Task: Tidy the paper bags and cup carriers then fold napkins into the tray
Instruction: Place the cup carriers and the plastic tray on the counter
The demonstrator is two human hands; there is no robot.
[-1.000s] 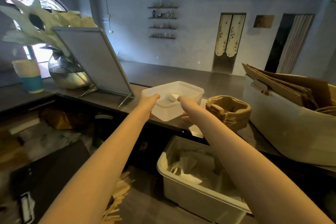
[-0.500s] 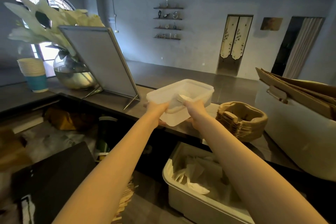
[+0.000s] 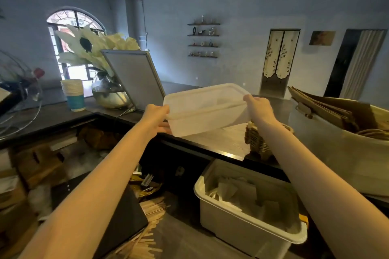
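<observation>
Lifted since a second ago, the tray point(image 3: 207, 109) now hangs tilted above the worktop point(image 3: 221, 143), my left hand point(image 3: 156, 116) and right hand point(image 3: 260, 108) gripping opposite ends to balance it, with the cup carriers point(image 3: 261, 143) stacked beneath and the paper bags point(image 3: 328, 109) binned far right.
</observation>
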